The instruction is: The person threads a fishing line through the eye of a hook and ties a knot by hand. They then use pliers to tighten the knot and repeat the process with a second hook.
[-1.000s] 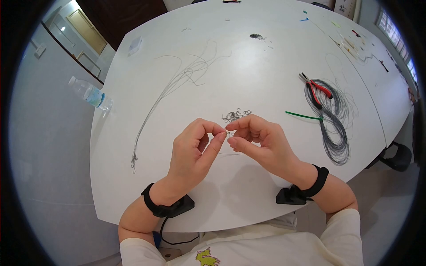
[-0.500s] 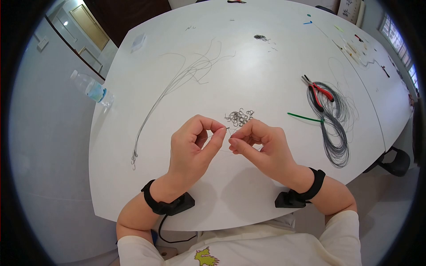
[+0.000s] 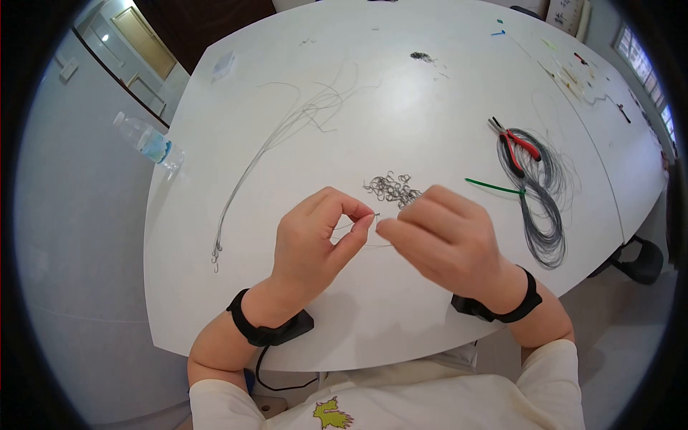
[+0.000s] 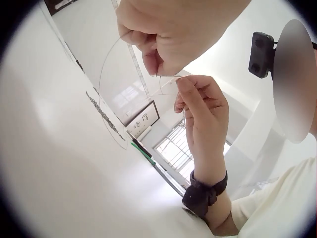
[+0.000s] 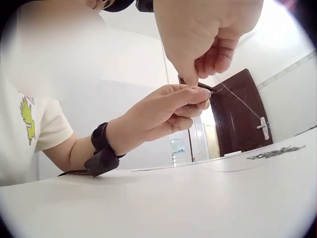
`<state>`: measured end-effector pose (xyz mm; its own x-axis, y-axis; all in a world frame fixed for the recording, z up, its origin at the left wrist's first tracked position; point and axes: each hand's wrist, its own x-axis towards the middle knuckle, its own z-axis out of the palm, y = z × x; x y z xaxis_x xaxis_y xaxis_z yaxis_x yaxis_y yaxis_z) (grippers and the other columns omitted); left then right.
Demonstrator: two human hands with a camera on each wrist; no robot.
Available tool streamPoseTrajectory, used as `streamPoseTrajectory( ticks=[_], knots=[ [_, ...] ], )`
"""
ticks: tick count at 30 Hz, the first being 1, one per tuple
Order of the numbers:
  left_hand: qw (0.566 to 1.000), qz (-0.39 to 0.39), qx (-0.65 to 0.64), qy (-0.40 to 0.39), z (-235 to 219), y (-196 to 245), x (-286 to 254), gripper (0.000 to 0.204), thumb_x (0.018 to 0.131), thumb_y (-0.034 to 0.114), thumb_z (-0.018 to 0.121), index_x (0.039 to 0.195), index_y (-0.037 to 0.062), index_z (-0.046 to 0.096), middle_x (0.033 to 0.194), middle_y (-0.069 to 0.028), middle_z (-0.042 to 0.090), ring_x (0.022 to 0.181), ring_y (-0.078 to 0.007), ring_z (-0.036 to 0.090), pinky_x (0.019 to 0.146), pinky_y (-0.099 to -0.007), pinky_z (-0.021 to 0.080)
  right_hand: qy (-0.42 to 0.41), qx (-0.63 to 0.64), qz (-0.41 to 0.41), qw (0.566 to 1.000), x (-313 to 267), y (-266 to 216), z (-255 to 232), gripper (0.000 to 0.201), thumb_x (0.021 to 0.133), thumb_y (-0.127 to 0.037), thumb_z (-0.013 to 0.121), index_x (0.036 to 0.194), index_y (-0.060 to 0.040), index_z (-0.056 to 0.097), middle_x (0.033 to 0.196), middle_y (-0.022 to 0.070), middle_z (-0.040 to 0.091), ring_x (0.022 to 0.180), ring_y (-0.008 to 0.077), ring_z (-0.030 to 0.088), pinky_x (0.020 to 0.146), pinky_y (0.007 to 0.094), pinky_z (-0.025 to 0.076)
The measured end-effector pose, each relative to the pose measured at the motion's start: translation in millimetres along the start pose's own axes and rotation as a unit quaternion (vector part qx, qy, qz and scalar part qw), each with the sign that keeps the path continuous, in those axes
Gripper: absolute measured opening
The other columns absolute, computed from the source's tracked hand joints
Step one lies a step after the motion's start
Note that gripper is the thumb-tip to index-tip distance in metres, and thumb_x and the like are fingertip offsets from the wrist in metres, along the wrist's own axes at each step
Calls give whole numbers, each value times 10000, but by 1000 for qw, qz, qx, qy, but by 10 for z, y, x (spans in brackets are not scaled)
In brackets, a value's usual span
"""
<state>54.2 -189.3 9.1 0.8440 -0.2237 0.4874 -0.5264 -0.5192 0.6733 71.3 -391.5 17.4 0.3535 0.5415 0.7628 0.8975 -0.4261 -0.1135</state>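
Over the glossy white table (image 3: 387,326), the right hand (image 3: 453,236) is now rolling knuckles-up, apparently pinching the thin grey line (image 5: 241,100), while the left hand (image 3: 309,233) is still fingertip-pinching a tiny dark metal hook (image 3: 377,214), so wrapping's probably ongoing.
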Motion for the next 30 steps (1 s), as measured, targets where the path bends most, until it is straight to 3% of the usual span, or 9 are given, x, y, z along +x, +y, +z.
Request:
streamPoseTrajectory(
  ticks=[7,9,10,12,16,18,21,28,30],
  knots=[
    [998,57,26,-27,22,37,-1,101,797,8,737,822,47,648,788,-45,659,665,-191,625,542,-287,481,38,68,76,994,33,151,-30,167,703,-7,748,821,-72,649,744,21,570,676,187,553,531,292,448],
    [996,87,8,-26,37,6,-10,128,789,-42,731,857,41,661,799,-23,637,606,-95,483,496,-238,344,37,119,140,982,20,155,-6,128,751,-14,762,821,-68,669,721,31,582,643,174,559,535,281,453],
    [996,88,8,-26,35,10,-11,128,789,-42,731,857,41,661,799,-23,637,606,-95,483,496,-238,344,38,118,140,982,14,158,5,128,751,-14,762,821,-68,669,721,31,582,643,174,559,535,281,453],
    [995,94,4,-23,31,19,-13,133,788,-43,736,861,43,666,799,-28,636,603,-99,484,496,-236,345,25,185,213,959,0,168,30,83,800,-23,751,835,-46,679,730,36,611,609,141,568,548,256,458],
    [994,110,-10,-8,23,6,-12,133,793,-46,735,864,43,667,808,-28,638,606,-91,483,495,-230,344,2,245,264,933,-37,192,109,51,843,-39,733,849,-29,683,735,36,631,590,117,565,563,235,459],
    [997,78,-2,-8,-5,39,-9,130,788,-17,748,847,54,656,794,-45,658,650,-175,607,521,-271,454,-11,336,330,882,-61,176,144,56,859,-53,723,848,-24,676,738,37,639,597,107,559,562,227,453],
    [997,77,-9,15,-18,42,1,113,804,-22,733,852,43,653,790,-50,654,644,-166,598,517,-269,438,-34,331,362,871,-58,139,140,57,837,-48,721,843,-26,669,712,35,616,587,115,543,560,232,451],
    [998,22,-27,44,-50,12,-6,89,817,-11,716,848,26,641,775,-50,647,640,-145,590,529,-254,435,-27,208,229,951,-56,-23,201,114,750,-19,737,812,-70,657,668,24,559,599,158,551,538,282,464],
    [998,17,-16,50,-45,12,-2,94,807,-8,721,831,25,635,774,-56,648,644,-155,598,533,-257,447,-16,152,134,979,-66,-31,225,150,720,1,740,795,-85,643,687,16,552,622,175,557,520,296,459]
  ],
)
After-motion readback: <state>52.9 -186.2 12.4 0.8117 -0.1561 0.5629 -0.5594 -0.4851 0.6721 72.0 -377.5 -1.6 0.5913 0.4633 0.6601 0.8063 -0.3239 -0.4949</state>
